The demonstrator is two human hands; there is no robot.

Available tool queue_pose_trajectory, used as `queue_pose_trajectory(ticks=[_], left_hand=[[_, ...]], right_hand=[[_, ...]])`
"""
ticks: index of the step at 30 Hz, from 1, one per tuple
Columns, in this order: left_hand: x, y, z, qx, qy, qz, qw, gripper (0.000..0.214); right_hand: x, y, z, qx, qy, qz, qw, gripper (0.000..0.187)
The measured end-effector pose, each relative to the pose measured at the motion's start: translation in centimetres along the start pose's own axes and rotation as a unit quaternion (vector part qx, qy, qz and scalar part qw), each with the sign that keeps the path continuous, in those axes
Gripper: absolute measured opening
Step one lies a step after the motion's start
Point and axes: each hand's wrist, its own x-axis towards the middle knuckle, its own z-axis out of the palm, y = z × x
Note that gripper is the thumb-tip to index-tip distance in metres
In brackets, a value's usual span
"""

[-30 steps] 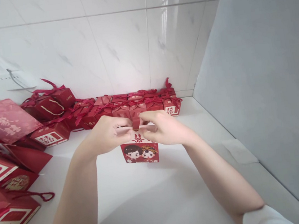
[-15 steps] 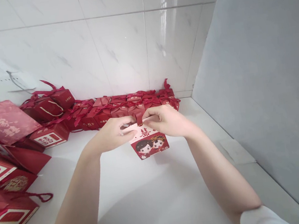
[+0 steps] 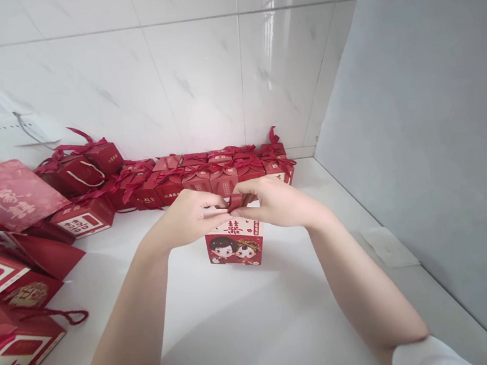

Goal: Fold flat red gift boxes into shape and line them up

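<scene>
A small red and white gift box [image 3: 234, 244] with a cartoon couple printed on its front stands upright on the white table [image 3: 252, 329]. Above its top, my left hand [image 3: 191, 215] and my right hand [image 3: 275, 202] meet. Both pinch a dark red ribbon [image 3: 234, 201] between thumb and fingers. The box's top is hidden under my hands.
A row of closed red ribbon-tied boxes [image 3: 207, 175] lines the tiled back wall. Larger red boxes and gift bags [image 3: 8, 259] pile up at the left. A grey wall [image 3: 431, 124] bounds the table on the right.
The box was tilted and lifted toward the row half a second ago; now it stands level again. My fingers have closed in on the ribbon at the centre.
</scene>
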Motion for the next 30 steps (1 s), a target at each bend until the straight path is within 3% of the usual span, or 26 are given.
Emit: queue_pose_trajectory(ticks=[8,21,25,30], left_hand=[[0.27,-0.02,0.28,0.027,-0.035,0.008,0.999,0.021],[0.21,0.72,0.40,0.044,-0.065,-0.005,0.997,0.022],[0.27,0.52,0.52,0.059,-0.055,-0.009,0.997,0.033],[0.28,0.23,0.71,0.078,-0.062,0.006,0.995,0.031]], right_hand=[[0.12,-0.22,0.19,-0.072,-0.035,0.041,0.996,0.010],[0.00,-0.03,0.36,-0.102,-0.051,-0.011,0.993,0.010],[-0.14,-0.11,0.38,-0.099,-0.060,-0.005,0.993,0.019],[-0.21,-0.37,0.31,-0.094,-0.070,-0.001,0.993,0.019]])
